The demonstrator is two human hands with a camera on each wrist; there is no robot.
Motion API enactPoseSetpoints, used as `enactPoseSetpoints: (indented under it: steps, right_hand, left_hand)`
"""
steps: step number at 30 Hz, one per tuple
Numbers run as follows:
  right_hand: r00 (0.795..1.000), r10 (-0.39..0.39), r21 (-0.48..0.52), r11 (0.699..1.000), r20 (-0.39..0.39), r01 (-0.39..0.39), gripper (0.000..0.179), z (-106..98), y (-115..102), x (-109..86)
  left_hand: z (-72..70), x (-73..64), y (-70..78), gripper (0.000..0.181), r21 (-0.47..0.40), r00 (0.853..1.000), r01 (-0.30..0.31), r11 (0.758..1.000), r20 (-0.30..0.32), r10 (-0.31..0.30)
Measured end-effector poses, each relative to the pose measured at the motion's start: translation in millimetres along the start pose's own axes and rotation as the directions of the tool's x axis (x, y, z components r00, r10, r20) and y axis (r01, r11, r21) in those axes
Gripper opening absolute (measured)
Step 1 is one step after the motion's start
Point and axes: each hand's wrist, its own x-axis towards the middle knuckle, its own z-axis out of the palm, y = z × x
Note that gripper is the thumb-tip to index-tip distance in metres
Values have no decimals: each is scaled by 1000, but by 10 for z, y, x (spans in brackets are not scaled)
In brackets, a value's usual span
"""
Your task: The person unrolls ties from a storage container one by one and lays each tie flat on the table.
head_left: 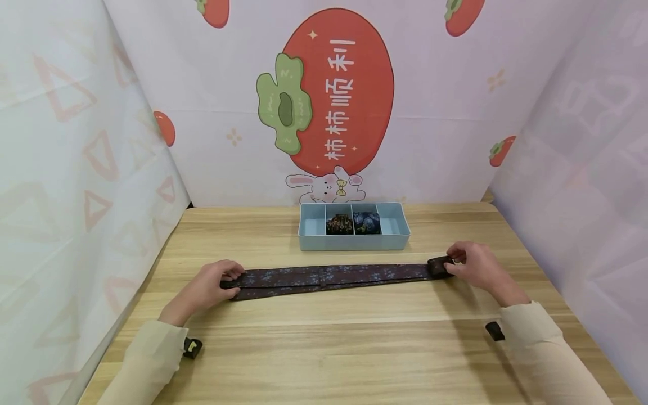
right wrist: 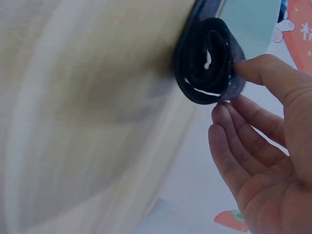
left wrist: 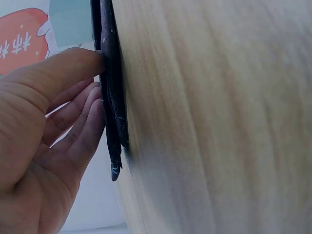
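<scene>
A dark necktie (head_left: 349,274) with small blue flowers lies stretched from left to right over the wooden table, its right end wound into a roll. My left hand (head_left: 208,286) rests on its flat left end, thumb and fingertips touching the upper face of the layered cloth (left wrist: 111,92). At the other end, my right hand (head_left: 478,267) pinches the roll (right wrist: 204,61) between thumb and fingers. From the side, the right wrist view shows the roll's spiral layers with small gaps between them. The remaining fingers of that hand are loosely bent below it.
Behind the necktie stands a light blue divided box (head_left: 354,243). Its middle compartments hold two rolled patterned cloths, one brownish (head_left: 339,225) and one dark blue (head_left: 367,223). Printed white sheets (head_left: 430,112) hang behind the table and along both sides.
</scene>
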Motion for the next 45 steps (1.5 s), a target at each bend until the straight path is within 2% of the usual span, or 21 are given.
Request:
enactPoseSetpoints:
  steps: [4,8,15,23,36,45]
  right_hand:
    - [1000,-12,-9,1000,-3,12,36,-59,-92,40]
    - [999,-52,-35,998,0,52,30,-79,-265,98]
    - [993,-118,-47,992,19,118,15,87,-424,176]
    - [997,-72,-23,997,15,73,18,180,-363,163]
    - [997,-68,-37,997,-37,67,26,210,-181,179]
    - [998,-47,-13,999,-36,47,26,212,-70,171]
  left_hand:
    - [-11,0,-14,35,2,1000,8,1000,2,-8]
    - [-10,-1,-24,35,9,1000,13,1000,3,-13]
    - [-7,-16,-25,34,0,1000,12,1000,-1,-12]
    - [-22,-13,-35,34,7,1000,4,1000,-9,-4]
    - [-77,-67,-63,35,13,1000,11,1000,-3,-11]
    - [-79,-71,-42,35,12,1000,15,1000,-6,-15]
